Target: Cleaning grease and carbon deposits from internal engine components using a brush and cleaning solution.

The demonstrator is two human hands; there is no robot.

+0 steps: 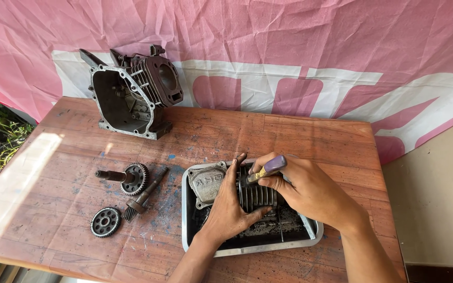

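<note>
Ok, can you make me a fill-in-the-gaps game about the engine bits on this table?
1. The left hand steadies a finned metal part inside a metal ____.
2. The right hand grips a brush with a ____ handle.
3. The loose gear lies on the ____ table.
4. The engine block stands before a pink and ____ banner.

Missing words: tray; purple; wooden; white

I see open tabletop [300,136] behind and right of the metal tray [185,209]. Left of the tray, the geared shaft [127,177], brush [143,196] and loose gear [105,221] block passage; the engine block [132,91] obstructs the far-left corner.
</note>
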